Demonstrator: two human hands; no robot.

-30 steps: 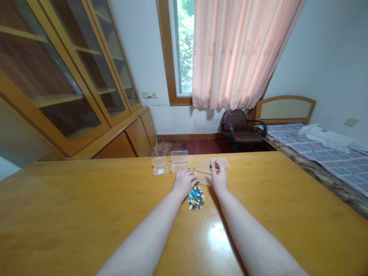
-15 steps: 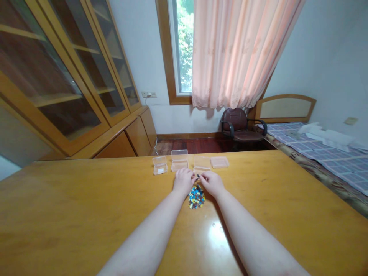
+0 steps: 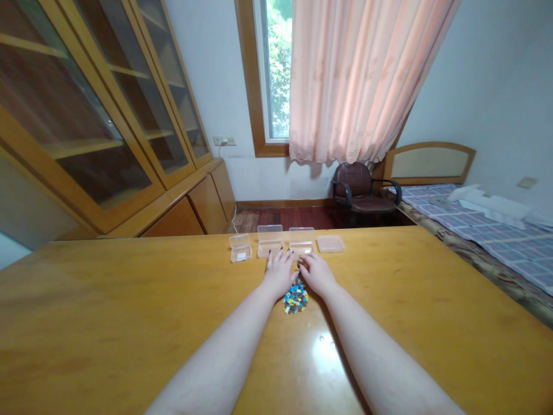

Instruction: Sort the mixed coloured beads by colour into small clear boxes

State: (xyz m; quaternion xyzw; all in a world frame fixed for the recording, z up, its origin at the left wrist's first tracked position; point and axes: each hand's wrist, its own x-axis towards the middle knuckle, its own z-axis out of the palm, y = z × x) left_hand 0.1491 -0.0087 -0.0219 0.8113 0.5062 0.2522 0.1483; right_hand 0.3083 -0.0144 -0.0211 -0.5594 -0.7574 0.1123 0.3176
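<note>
A pile of small blue, yellow, white and brown pieces (image 3: 295,300) lies on the table between my wrists. My left hand (image 3: 280,275) rests at the pile's far left edge, its fingers spread forward near an open clear plastic box (image 3: 269,233) and its thumb towards the pieces. Across from it, my right hand (image 3: 316,273) has its fingertips by a second open clear box (image 3: 301,233), with thumb and fingers apart. I see nothing held in either hand. Small pieces under the fingers would be hidden.
A smaller open box (image 3: 241,254) with a white label stands at the left of the row. At the right end lies a closed pinkish clear box (image 3: 330,244). The wooden table (image 3: 129,311) ends just behind the boxes. Beyond it are a chair (image 3: 360,193) and a bed (image 3: 488,230).
Both hands were pinched together over a small dark piece. Now they have parted slightly, the left fingers have spread forward, and the dark piece is no longer seen between them.
</note>
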